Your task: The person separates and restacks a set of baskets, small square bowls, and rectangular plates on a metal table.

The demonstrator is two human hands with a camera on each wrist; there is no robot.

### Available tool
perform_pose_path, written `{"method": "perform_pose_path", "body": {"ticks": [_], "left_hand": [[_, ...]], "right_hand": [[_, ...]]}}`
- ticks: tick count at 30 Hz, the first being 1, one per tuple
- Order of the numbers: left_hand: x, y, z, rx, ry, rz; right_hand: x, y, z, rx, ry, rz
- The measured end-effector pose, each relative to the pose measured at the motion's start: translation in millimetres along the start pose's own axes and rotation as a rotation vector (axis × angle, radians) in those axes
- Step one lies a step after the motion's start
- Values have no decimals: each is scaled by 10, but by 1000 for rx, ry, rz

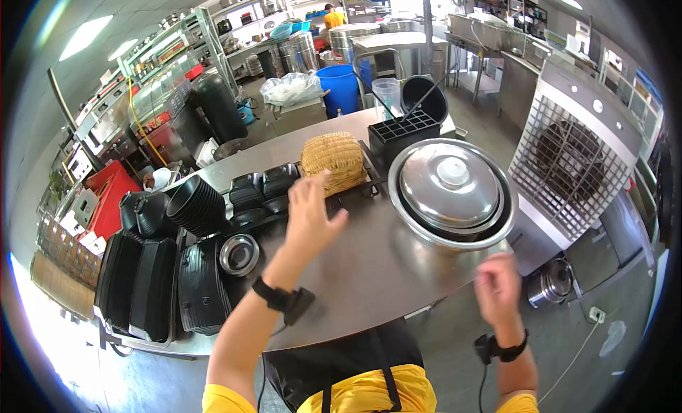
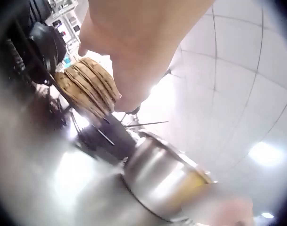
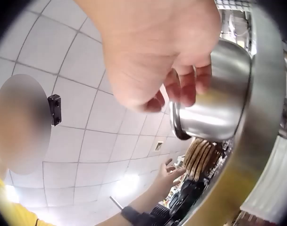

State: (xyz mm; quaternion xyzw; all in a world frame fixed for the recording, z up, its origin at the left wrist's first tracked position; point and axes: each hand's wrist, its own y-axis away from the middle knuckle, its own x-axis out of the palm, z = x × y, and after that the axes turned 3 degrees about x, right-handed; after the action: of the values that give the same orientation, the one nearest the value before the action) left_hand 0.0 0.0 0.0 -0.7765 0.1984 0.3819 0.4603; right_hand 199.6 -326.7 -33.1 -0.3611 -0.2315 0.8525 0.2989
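My left hand [image 1: 311, 217] hovers over the steel table with fingers spread, holding nothing. Just beyond its fingertips stands a stack of tan, rounded flat pieces [image 1: 332, 158], their edges ridged like packed flatbreads. In the left wrist view the stack [image 2: 89, 84] appears beside the hand. My right hand [image 1: 497, 288] hangs past the table's right edge, fingers loosely curled around nothing. Near it sits a wide steel basin [image 1: 408, 224] with a domed steel lid [image 1: 433, 189] in it. The right wrist view shows the loose fingers overlapping the steel side of the basin [image 3: 223, 113].
Black lidded boxes [image 1: 245, 189], stacked black cups [image 1: 195, 207], black trays [image 1: 202, 285] and a small steel bowl [image 1: 239, 254] fill the table's left. A black slotted holder [image 1: 403, 132] stands behind the basin. An air cooler [image 1: 579, 150] is to the right.
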Motion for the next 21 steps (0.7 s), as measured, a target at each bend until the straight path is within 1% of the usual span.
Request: {"method": "perform_pose_path", "body": {"ticks": [1,2,3,5,6,8,9,11,12,14,15,17,19,21], "left_hand": [[-70,-56,66,-2,-75,-62],[-144,-112,85,-7,-189,-58],[50,-323,25,15,-234,-80],[41,-371,35,42,-407,33],[60,-404,43,56,-409,37],[140,-486,54,83,-503,79],[175,-505,42,83,-495,77],[264,-565,18,146,-579,86],[279,-594,16,145,-567,87],[246,-655,46,254,-623,118],[263,-679,97,256,-623,124],[298,-717,208,306,-652,65],[239,-739,136,312,-663,76],[246,-768,88,345,-674,100]], "right_hand": [[13,47,38,16,-1,-5],[220,71,136,75,-127,29],[204,-2,-73,36,-95,13],[470,27,-58,184,-278,95],[574,35,-61,188,-279,82],[697,9,-91,49,64,9],[721,5,-69,50,73,11],[740,3,-39,-95,279,-49],[748,20,-30,-80,271,-70],[717,26,-55,-93,288,-62],[724,32,-59,-111,295,-60],[744,43,-64,-103,296,-61],[761,21,-60,-109,293,-63],[769,16,-35,-50,313,-61]]}}
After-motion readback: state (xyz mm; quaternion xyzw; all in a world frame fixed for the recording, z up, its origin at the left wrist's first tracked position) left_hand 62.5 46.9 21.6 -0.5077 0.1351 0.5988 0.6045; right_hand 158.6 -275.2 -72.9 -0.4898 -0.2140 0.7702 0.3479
